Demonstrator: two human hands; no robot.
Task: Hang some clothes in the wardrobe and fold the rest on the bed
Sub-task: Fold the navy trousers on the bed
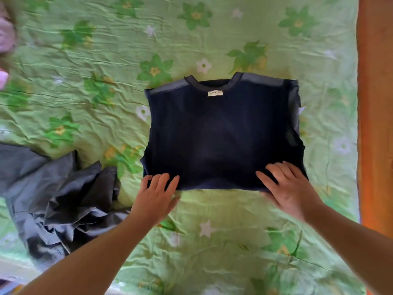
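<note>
Fingers of my left hand and right hand lie spread and flat on the near edge of the navy shirt, pressing, clasping nothing. Cloth this thin will be light, soft and limp, I judge, sagging from wherever I lift it, so the two near corners are the places to pinch for the next fold. It sits right of centre on the bed, sides already folded in, collar toward the top of the frame, pale label showing inside the neck. A crumpled grey garment waits at lower left, apart from the shirt.
</note>
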